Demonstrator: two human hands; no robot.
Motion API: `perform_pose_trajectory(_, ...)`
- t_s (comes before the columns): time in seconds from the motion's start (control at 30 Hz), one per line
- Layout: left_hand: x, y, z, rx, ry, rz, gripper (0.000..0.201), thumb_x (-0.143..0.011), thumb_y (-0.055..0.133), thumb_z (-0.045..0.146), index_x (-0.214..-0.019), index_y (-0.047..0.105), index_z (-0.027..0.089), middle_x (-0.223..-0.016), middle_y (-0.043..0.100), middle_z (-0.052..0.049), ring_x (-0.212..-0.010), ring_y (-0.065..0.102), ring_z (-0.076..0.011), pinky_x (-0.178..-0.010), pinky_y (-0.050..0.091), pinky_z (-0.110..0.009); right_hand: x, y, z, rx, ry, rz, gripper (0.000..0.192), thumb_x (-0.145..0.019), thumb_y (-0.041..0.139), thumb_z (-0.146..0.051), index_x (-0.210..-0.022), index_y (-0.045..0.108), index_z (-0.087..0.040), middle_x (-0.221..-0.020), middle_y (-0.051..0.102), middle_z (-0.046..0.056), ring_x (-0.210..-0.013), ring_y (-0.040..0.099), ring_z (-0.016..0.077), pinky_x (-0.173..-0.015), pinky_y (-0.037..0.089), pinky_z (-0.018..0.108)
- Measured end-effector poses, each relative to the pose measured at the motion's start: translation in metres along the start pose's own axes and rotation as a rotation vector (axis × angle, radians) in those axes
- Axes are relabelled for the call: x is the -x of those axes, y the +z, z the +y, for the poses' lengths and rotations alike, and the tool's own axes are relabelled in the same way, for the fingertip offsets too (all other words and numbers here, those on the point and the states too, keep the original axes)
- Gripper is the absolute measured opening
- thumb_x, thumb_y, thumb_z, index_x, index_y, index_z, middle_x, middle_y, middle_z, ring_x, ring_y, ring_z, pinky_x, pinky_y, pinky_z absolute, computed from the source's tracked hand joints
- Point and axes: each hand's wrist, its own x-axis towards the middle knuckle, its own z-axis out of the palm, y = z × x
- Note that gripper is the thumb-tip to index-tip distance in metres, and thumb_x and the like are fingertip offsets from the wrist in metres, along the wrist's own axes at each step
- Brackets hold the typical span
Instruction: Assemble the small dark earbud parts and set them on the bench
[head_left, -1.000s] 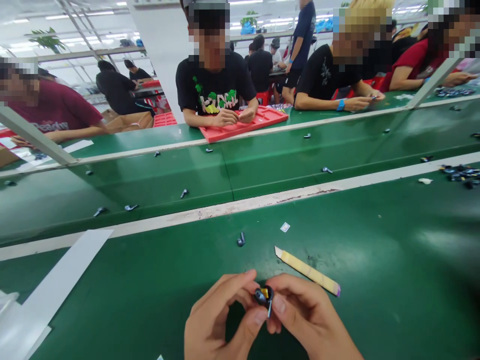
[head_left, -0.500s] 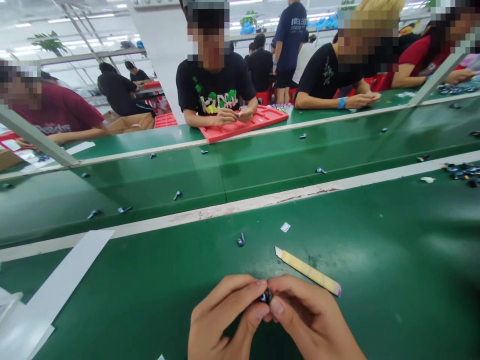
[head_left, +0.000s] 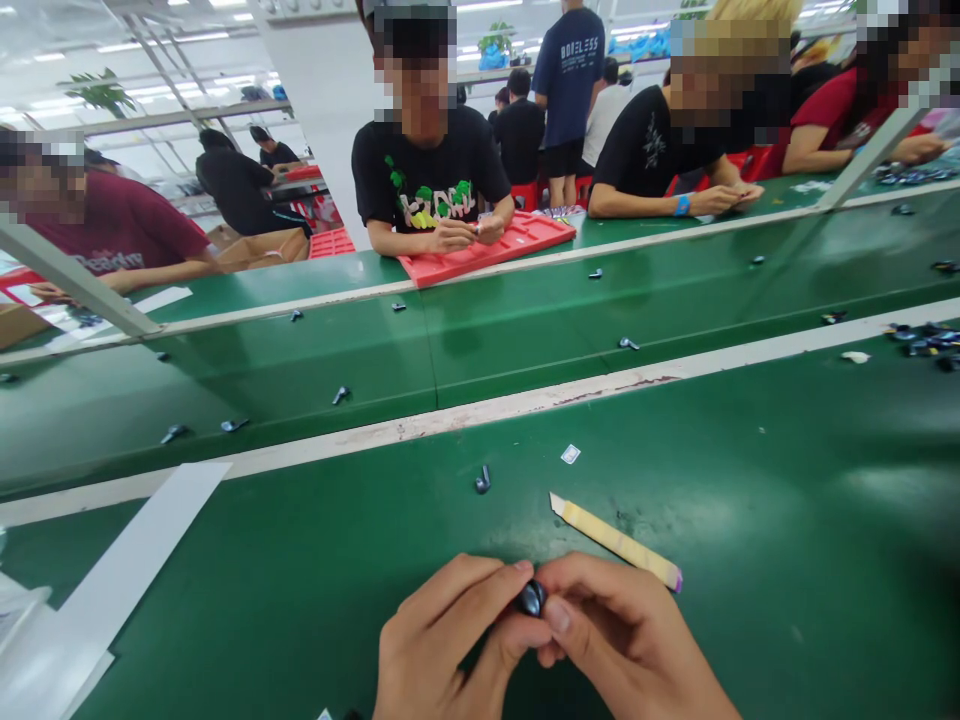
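Both hands (head_left: 525, 650) pinching dark earbud (head_left: 532, 597), red tray (head_left: 525, 243) beyond

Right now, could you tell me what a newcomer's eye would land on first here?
Probably the two hands at the bottom centre, left hand and right hand, pinching a small dark earbud together over the green table. Next, the yellowish strip lying just beyond them, and the red tray in front of a co-worker across the belt.

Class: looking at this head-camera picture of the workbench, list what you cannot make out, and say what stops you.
- Small dark part: mostly covered by left hand and right hand.
- Both wrists: cut off by bottom edge.
- Dark pieces on the belt: too small to identify.
- White tag: print too small.
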Motion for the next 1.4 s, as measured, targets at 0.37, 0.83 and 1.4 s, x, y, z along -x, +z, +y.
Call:
perform_pose_trajectory(0.37,-0.007,0.004,0.005,0.199,-0.096,0.034,0.020,-0.082,0.077,0.015,-0.101,0.078,0.020,-0.081,0.075,-0.004,-0.061,0.070,-0.0136,-0.057,0.058,-0.018,0.000,-0.002,-0.008,0.216,-0.169,0.025,0.026,-0.097,0.056,-0.032,-0.086,0.077,-0.021,-0.068,0.074,0.004,-0.064,0.071,0.0174,-0.063,0.058,0.022)
perform_pose_trajectory(0.83,-0.003,-0.001,0.005,0.167,-0.066,-0.080,0.037,-0.088,0.068,0.007,-0.122,0.071,0.021,-0.097,0.074,-0.006,-0.076,0.072,-0.0132,-0.068,0.058,-0.017,0.005,-0.003,-0.012,0.305,-0.138,0.077,0.021,-0.094,0.059,-0.027,-0.089,0.078,-0.022,-0.070,0.077,0.003,-0.063,0.072,0.0163,-0.062,0.056,0.019)
perform_pose_trajectory(1.4,0.012,0.006,0.004,0.270,-0.113,-0.044,0.036,-0.088,0.064,0.001,-0.119,0.073,0.019,-0.096,0.073,-0.006,-0.075,0.068,-0.0120,-0.069,0.057,-0.017,0.013,0.002,-0.015,0.403,-0.039,-0.086,0.047,-0.103,0.038,-0.050,-0.073,0.059,-0.021,-0.064,0.062,0.001,-0.059,0.058,0.0145,-0.061,0.047,0.023)
